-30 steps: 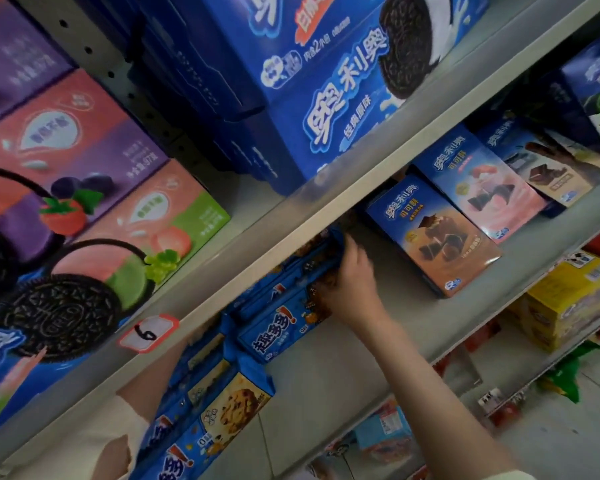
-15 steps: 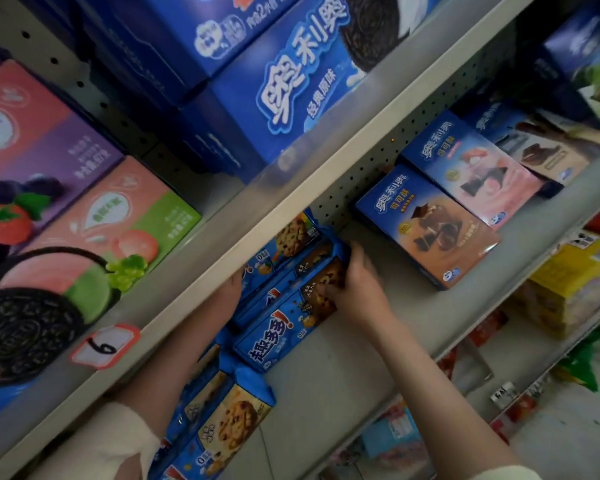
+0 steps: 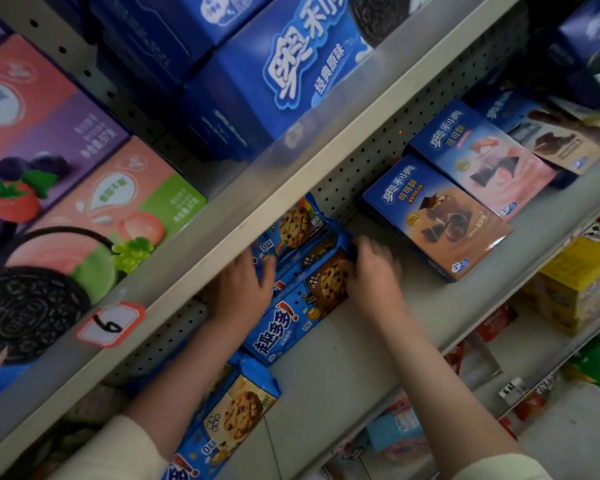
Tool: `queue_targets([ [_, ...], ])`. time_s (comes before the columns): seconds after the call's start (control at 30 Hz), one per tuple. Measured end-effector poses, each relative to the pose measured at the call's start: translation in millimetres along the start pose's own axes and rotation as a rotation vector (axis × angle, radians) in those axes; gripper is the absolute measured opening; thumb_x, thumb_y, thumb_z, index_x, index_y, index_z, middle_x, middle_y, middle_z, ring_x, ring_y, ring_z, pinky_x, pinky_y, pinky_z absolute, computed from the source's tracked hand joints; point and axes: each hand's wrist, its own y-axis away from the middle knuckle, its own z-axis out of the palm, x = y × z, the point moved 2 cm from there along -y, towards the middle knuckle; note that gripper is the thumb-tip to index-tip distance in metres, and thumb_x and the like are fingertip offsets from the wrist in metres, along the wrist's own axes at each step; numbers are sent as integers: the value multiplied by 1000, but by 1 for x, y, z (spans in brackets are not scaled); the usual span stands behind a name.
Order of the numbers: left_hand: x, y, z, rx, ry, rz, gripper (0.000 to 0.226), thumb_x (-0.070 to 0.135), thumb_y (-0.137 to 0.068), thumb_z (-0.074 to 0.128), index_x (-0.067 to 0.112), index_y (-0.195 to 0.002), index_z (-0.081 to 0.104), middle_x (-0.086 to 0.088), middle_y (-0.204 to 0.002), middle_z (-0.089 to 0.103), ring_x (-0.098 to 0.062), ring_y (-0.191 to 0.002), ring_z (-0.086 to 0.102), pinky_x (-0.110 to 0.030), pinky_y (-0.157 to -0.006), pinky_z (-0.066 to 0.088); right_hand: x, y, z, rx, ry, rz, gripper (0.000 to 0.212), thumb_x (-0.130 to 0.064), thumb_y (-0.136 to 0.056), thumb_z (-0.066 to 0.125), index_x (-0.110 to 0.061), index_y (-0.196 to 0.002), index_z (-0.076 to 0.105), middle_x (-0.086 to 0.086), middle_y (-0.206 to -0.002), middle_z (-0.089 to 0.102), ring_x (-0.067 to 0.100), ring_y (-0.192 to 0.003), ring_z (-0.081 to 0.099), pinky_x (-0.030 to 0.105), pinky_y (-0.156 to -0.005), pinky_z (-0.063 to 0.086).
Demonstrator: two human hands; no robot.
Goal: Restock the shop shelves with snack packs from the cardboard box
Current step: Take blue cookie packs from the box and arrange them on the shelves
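Note:
A stack of blue chocolate-chip cookie packs lies on the middle shelf against the pegboard back. My left hand rests on the stack's left side, fingers spread over a pack. At the right end of the front pack, my right hand curls its fingers around the pack's edge. Another cookie pack lies nearer me, between my forearms. The cardboard box is out of view.
Blue boxed wafers and a pink-fronted box stand right of my hands. The upper shelf edge overhangs, bearing large blue and pink cookie boxes and a price tag "6". Yellow boxes sit on a lower shelf.
My left hand has come forward from behind the upper shelf edge onto the stack. The right hand stays at the pack's right end. The view has tilted down a little.

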Motion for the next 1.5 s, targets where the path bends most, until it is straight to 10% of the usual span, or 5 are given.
queue_targets([
  [0.23, 4, 23, 26, -582, -161, 62, 43, 56, -91, 46, 15, -106, 50, 0, -100, 54, -19, -94, 53, -29, -67, 37, 4, 0, 4, -23, 21, 5, 35, -31, -97, 48, -10, -126, 47, 13, -115, 60, 29, -109, 53, 43, -95, 43],
  [0.63, -8, 53, -14, -456, 196, -130, 37, 48, -93, 45, 19, -114, 54, 7, -107, 50, -11, -95, 54, -32, -78, 49, -28, 42, -10, 231, 3, -183, 55, -22, -90, 56, -6, -139, 38, 10, -132, 48, 26, -122, 40, 38, -103, 30],
  [0.9, -67, 147, -87, -935, 20, -170, 110, 94, -48, 38, 28, -135, 38, 15, -125, 35, -7, -119, 38, -25, -99, 38, -77, 105, 36, -568, -267, -194, 54, -37, -89, 63, -14, -133, 42, 5, -132, 50, 17, -121, 48, 24, -96, 38],
  [1.03, -88, 174, -96, -1147, -303, -72, 89, 59, -75, 65, 21, -146, 25, 4, -145, 29, -16, -135, 28, -31, -109, 28, -84, 118, 62, -740, -194, -190, 81, -38, -84, 68, -18, -147, 23, 4, -149, 34, 20, -135, 37, 30, -108, 33],
  [1.5, -105, 203, -90, -983, -353, -210, 72, 5, -89, 54, 20, -149, 17, -5, -151, 27, -23, -137, 30, -35, -109, 29, -75, 140, 103, -643, -136, -210, 80, -21, -72, 79, -32, -128, 24, 1, -126, 52, 20, -120, 47, 44, -102, 44],
])
